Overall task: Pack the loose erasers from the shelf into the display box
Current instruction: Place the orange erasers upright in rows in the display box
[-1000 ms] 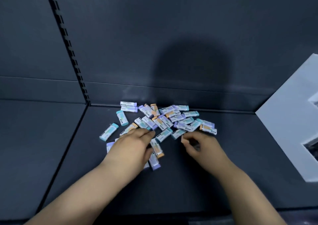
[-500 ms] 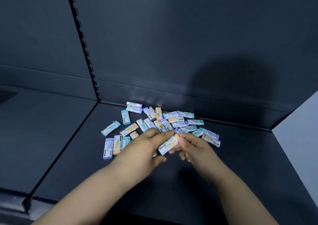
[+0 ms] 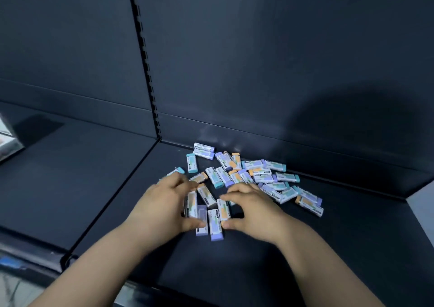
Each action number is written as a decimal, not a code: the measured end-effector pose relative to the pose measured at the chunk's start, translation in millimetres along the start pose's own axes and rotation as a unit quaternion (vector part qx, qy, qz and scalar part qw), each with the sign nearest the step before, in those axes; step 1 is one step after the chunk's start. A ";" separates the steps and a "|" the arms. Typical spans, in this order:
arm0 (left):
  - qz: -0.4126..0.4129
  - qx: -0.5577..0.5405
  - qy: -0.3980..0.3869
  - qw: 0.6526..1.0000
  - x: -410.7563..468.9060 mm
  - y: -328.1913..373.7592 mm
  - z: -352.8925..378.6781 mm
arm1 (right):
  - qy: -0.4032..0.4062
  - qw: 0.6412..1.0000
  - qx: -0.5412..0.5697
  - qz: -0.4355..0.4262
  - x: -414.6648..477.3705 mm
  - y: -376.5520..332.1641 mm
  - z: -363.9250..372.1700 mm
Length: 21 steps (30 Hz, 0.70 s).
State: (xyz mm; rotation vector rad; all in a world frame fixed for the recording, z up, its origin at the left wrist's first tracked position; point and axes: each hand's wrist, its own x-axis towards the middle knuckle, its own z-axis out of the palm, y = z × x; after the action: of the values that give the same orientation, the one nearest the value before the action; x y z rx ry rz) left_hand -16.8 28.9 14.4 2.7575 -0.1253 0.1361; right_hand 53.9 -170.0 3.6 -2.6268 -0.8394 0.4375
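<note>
Several loose erasers [image 3: 259, 174] in white sleeves with teal, purple or orange ends lie in a heap on the dark shelf [image 3: 234, 271] by its back wall. A small row of erasers [image 3: 207, 216] lies side by side in front of the heap. My left hand [image 3: 164, 204] presses against the row from the left, its fingers partly over the leftmost ones. My right hand [image 3: 254, 212] presses from the right, thumb and fingertips touching the row. A pale panel [image 3: 422, 198] at the right edge may be the display box; most of it is out of view.
A slotted upright [image 3: 145, 60] divides the back wall, and a seam runs from its foot across the shelf towards me. A silvery packet [image 3: 7, 140] lies at the far left. The shelf's front lip [image 3: 35, 255] is at the lower left.
The single eraser held between both hands half a second ago is down. Both hands have dropped onto the shelf and closed in on a row of erasers. The view has swung left.
</note>
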 end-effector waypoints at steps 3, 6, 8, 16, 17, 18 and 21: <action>-0.005 0.041 -0.049 0.998 -3.7 -1.5 6.3 | 0.005 0.996 -0.071 -0.048 0.1 1.5 2.3; -0.001 0.050 -0.050 0.997 -4.6 -0.3 9.1 | 0.026 0.990 -0.110 -0.081 -2.1 5.9 0.9; 0.002 0.039 -0.045 0.998 -4.3 0.8 8.2 | 0.060 0.989 -0.087 -0.106 -4.2 9.7 1.4; 0.006 -0.055 -0.034 0.998 -0.8 2.9 6.6 | 0.072 0.992 0.064 -0.078 -19.1 19.7 -12.6; 0.007 -0.061 -0.037 0.997 -0.7 3.7 7.3 | 0.069 0.993 0.072 -0.067 -21.3 19.9 -14.3; 0.008 -0.066 -0.042 0.997 -0.9 4.7 7.7 | 0.071 0.993 0.080 -0.055 -22.9 19.7 -16.2; 0.002 -0.085 -0.069 0.994 -1.3 8.9 9.4 | 0.068 0.990 0.118 -0.022 -27.0 15.6 -20.7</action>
State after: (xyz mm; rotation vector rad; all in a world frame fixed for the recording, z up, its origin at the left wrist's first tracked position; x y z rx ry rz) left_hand -18.2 17.3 8.8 2.5960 -0.1718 -0.0616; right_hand 48.6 -202.9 20.5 -2.3854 -0.7505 0.3203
